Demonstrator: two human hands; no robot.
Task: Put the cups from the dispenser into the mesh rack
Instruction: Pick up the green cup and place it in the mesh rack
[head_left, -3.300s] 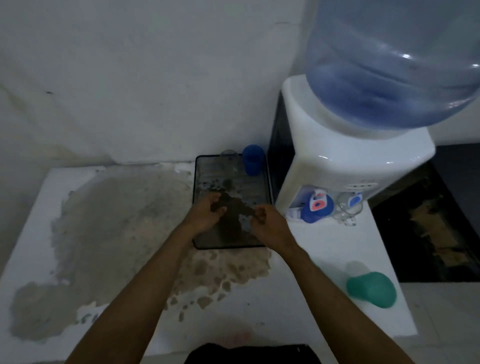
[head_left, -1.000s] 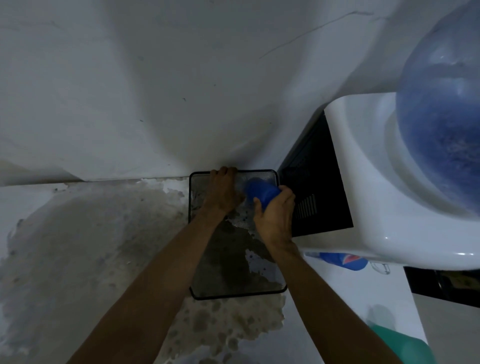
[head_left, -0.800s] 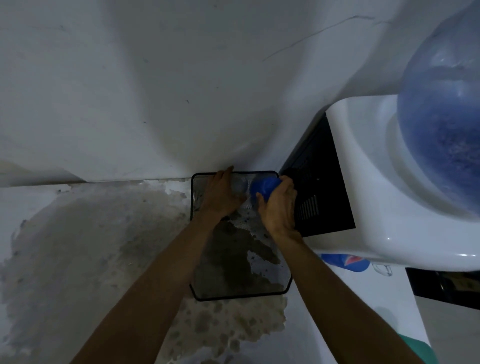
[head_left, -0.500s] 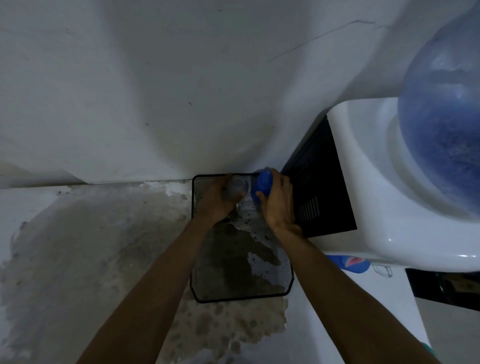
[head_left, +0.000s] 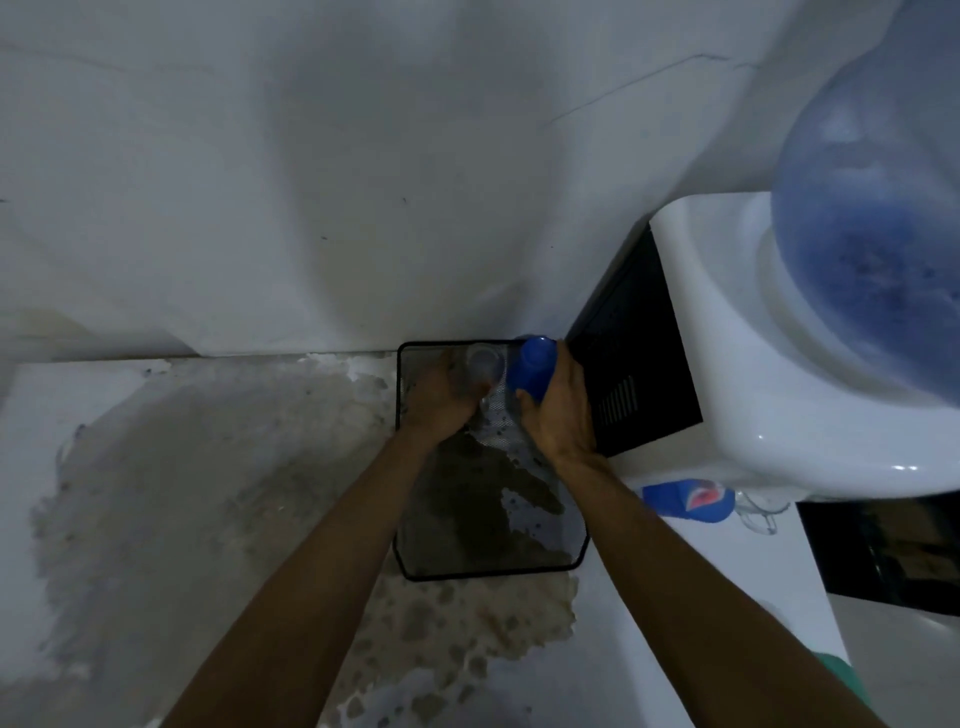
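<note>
A black mesh rack lies on the stained counter against the wall. At its far end my left hand grips a clear glass cup, tilted so its round end faces me. Right beside it my right hand is wrapped around a blue cup, also tilted over the rack's far right corner. Under the white water dispenser a blue cup and a clear cup sit by the taps.
The dispenser's black side panel stands hard against the rack's right edge, with the big blue water bottle above. The wall rises directly behind the rack. A green object shows at the counter's right front edge.
Both hands went from the rack's middle to its far end and took hold of the two cups. Over the last second both cups have been tilted up off the mesh.
</note>
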